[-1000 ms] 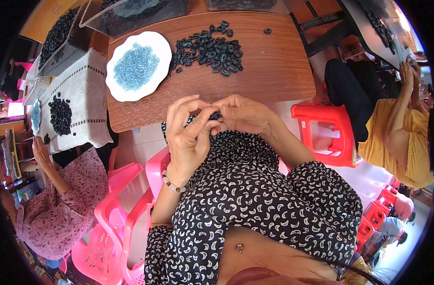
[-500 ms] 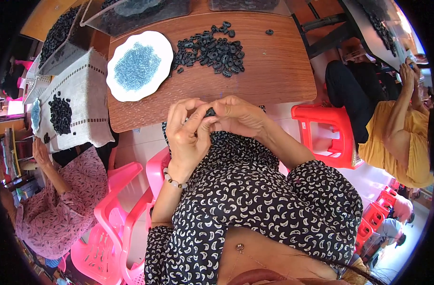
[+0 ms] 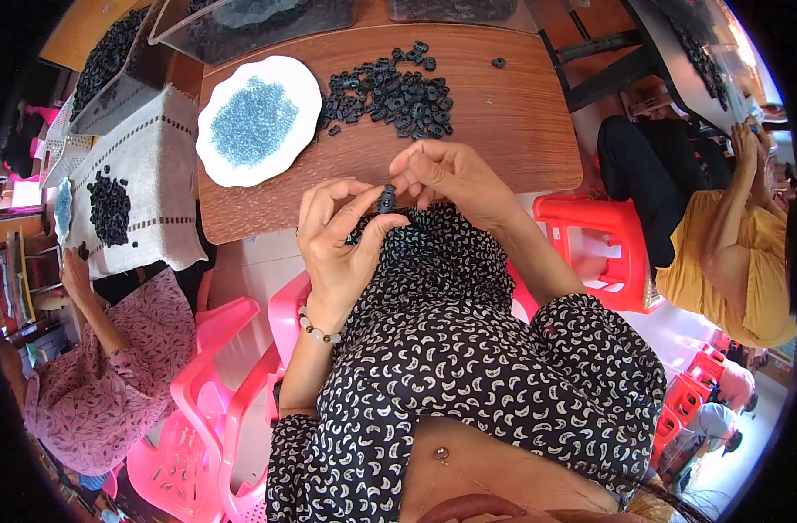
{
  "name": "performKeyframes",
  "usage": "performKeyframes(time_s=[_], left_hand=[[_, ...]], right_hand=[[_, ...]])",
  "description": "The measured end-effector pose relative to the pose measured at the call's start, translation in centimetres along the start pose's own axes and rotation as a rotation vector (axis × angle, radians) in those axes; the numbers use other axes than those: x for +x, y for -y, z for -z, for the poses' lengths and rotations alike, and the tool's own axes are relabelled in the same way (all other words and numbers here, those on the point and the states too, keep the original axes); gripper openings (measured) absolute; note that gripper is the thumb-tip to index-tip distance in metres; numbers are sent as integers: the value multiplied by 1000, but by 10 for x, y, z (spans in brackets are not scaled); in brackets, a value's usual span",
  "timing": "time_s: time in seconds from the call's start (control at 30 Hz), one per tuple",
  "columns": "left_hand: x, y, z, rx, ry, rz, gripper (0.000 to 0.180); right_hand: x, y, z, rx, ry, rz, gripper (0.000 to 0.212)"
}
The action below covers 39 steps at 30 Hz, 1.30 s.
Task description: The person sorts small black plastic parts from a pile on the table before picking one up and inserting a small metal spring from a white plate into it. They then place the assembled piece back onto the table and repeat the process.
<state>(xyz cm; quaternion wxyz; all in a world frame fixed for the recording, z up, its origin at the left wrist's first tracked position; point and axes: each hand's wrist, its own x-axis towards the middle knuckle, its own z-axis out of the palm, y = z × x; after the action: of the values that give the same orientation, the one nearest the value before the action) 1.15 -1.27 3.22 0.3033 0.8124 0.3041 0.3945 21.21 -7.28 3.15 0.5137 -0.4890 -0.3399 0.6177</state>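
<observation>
Between the thumb and fingers of my left hand [image 3: 333, 231] is a small black plastic cord lock [image 3: 387, 200], held upright just off the table's near edge. My right hand [image 3: 455, 183] is beside its top end, with fingers curled and tips closed together. Whatever those tips may hold is too small to make out. Beyond my hands lies a loose pile of similar black plastic pieces [image 3: 407, 100]. To its left, a white scalloped plate [image 3: 208, 157] bears a heap of tiny bluish-grey pieces [image 3: 254, 122], perhaps springs.
A brown wooden table [image 3: 520, 131] carries the plate, the pile and one stray black piece [image 3: 498, 63]. Clear bins [image 3: 259, 35] stand at its far edge. Left is a cloth-covered table [image 3: 159, 174] with a co-worker; another sits right, near a red stool [image 3: 590, 235].
My right hand has moved up and slightly right, away from the left. The cord lock, mostly covered by fingers before, now shows upright in my left hand.
</observation>
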Motion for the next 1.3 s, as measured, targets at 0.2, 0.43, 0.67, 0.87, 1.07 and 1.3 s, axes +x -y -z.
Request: performKeyframes(time_s=[0.2,0.43,0.67,0.87,1.07,1.3], left_hand=[[1,0,-3,-14,-7,30,34],[-3,14,-7,-249,-53,173,16],[-13,47,-21,-151,-95,144,9],[-7,45,-25,-124,-93,116,8],[-8,45,-23,-135,-92,119,9],[-6,42,-23,-128,-88,115,8]], right_hand=[[6,7,-8,-92,52,70,15],[23,40,0,-288,-22,262,13],[73,158,52,-966,-663,979,19],[106,157,82,-1101,-759,982,22],[87,73,55,-1343,-212,774,12],[72,34,41,-1415,-238,550,19]])
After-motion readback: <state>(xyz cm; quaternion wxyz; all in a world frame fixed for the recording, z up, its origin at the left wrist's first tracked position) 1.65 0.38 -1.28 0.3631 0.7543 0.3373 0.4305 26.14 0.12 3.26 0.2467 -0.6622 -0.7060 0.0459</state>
